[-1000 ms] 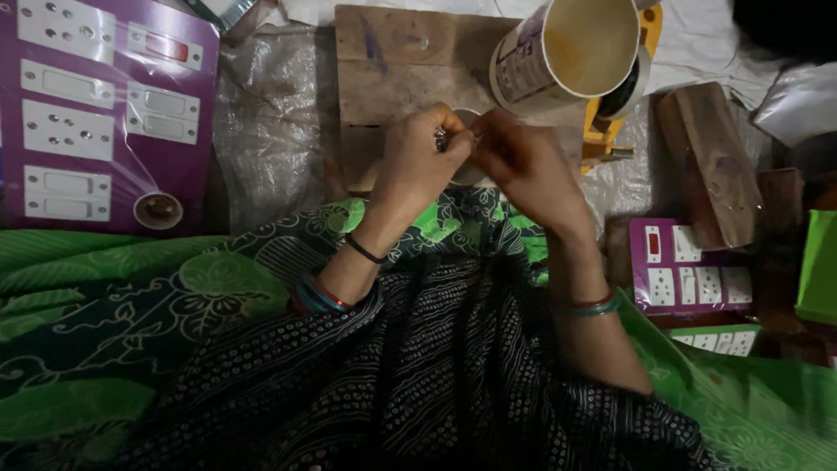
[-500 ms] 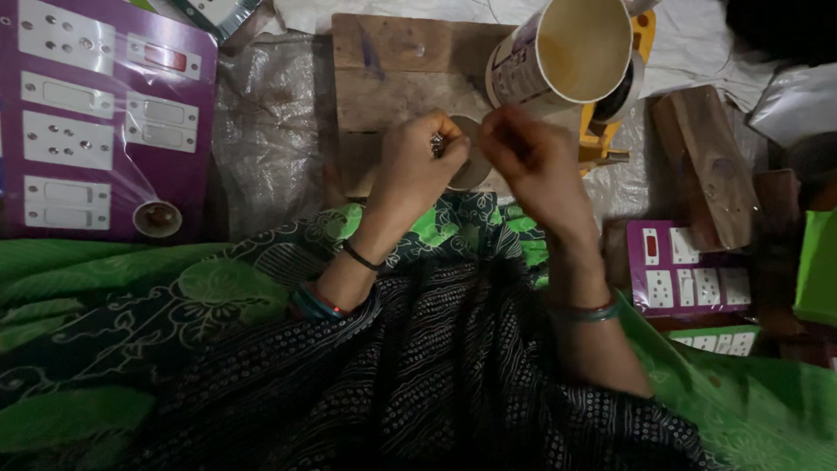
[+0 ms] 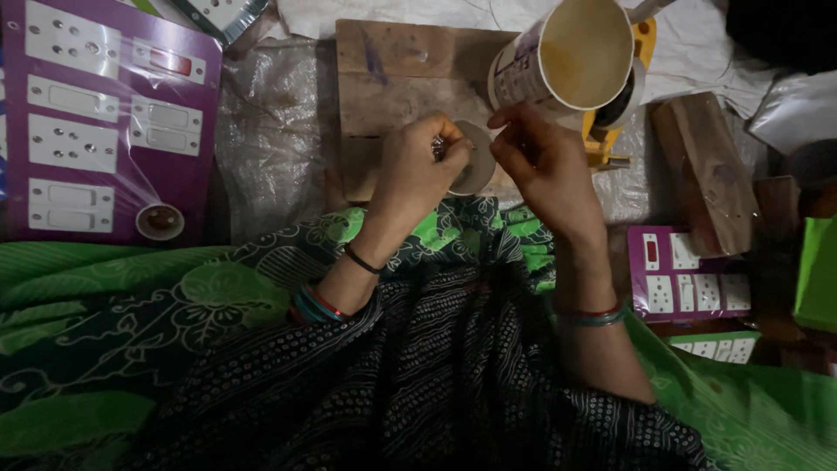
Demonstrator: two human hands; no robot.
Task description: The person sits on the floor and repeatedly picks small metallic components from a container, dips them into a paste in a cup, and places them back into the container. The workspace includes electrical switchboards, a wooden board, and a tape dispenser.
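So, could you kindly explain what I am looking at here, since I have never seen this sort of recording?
One camera sits on a person's head and looks down at their own two bare hands, over a lap in green and dark patterned cloth. The left hand pinches a small shiny part, too small to identify. The right hand is raised beside it with fingertips pinched; whether it holds anything I cannot tell. Both are above a wooden board lying on plastic sheeting. A tall cylindrical container lies tipped behind the right hand. At left lies a purple switch panel, at right a smaller purple panel and a wooden block.
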